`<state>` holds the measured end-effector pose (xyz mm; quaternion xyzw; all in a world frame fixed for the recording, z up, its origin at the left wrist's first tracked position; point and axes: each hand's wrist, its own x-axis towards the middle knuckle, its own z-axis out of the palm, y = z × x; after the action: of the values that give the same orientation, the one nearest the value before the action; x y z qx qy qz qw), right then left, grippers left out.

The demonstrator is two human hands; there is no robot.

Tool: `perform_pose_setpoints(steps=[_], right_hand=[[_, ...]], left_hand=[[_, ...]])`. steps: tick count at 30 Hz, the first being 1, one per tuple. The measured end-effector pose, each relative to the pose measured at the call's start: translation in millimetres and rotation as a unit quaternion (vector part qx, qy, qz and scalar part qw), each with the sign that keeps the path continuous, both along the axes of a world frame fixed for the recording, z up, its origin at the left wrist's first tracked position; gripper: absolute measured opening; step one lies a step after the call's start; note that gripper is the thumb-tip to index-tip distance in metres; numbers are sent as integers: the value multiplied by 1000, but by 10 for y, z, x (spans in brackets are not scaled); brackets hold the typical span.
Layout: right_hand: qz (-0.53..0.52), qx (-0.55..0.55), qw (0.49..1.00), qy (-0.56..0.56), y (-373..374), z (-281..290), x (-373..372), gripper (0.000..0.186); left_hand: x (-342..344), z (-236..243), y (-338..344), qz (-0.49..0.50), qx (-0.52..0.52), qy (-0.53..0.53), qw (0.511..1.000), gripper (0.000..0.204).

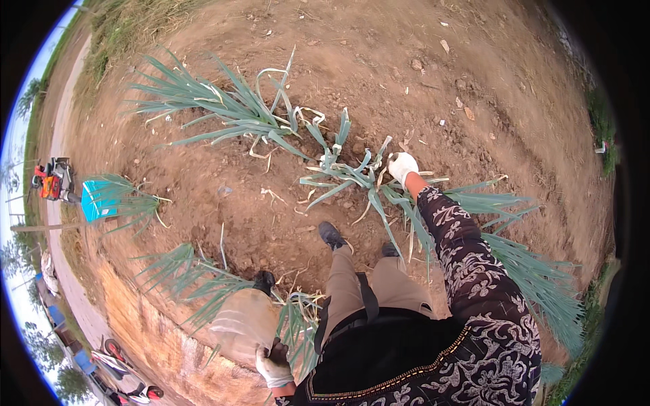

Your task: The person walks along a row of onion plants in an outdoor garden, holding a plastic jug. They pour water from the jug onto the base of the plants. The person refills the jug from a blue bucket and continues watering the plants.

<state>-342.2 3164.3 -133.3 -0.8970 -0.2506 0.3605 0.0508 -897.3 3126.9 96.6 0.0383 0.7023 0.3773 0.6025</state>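
Observation:
My left hand (271, 365), in a pale glove, is closed on a translucent pale plastic container (240, 318) at the lower left; a dark shape at its top is unclear. My right hand (401, 166), also gloved, reaches into a row of green onion-like plants (338, 176) with curled, pale dry tips. Its fingers are curled down among the leaves, and what they hold, if anything, is hidden. A larger clump of these plants (223, 115) lies above, and more leaves (535, 284) spread beside my right arm.
Brown soil (406, 74) surrounds my dark shoes (332, 233). At left are a turquoise box (95, 201) with leaves over it, a red and orange vehicle (53, 179) and a pale road (57, 243). A motorcycle (122, 369) stands at the lower left.

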Motion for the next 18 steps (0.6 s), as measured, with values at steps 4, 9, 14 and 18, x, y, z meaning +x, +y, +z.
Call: perform_pose_setpoints(steps=[4,9,14,18], right_hand=[[-5,205,971,-127,291,357,177,35],[152,169,974,-2,1108,939,-286,47],[331,-18,941,-72,1531,1067,-906,41],[413,-59,891,-178,1349,953,-964,29]], left_hand=[[24,-32,61,12,-21,-28,999,27],[11,-44,148,-57,28,6,998,23],[-155,-397,311,-30,35,45,998,30],[40,5,460,-15,39,43,998,24]])
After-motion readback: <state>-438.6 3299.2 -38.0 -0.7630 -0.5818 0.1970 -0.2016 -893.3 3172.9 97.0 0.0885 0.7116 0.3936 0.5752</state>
